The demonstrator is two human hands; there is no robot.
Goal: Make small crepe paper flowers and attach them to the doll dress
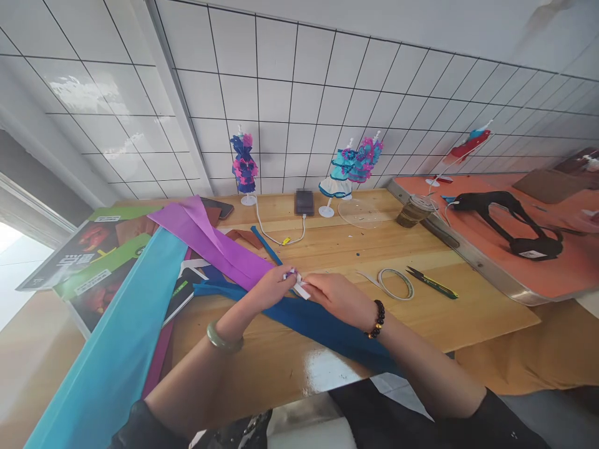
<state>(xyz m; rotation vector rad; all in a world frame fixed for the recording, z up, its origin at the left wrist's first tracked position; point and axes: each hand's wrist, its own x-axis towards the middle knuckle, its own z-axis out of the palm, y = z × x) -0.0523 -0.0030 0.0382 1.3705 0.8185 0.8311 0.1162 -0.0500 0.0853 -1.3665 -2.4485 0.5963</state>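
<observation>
Near the middle of the table, my left hand (274, 287) and my right hand (334, 296) meet at a small white and purple piece (297, 284). The fingers of both hands are closed on it, and a white end sticks out below. Under my hands a dark blue cloth (327, 330) runs across the table. Purple fabric (224, 249) reaches from the upper left down to my left hand. A long turquoise fabric (126, 330) hangs over the left side. My left wrist has a pale green bangle, my right a dark bead bracelet.
Small dressed stands (244, 165) line the tiled wall. A measuring tape (397, 285) and snips (433, 282) lie to the right on the wooden table (290, 374). Behind them are a lidded cup (414, 211) and a black strap (503, 218) on an orange surface. Printed boxes (100, 249) sit left.
</observation>
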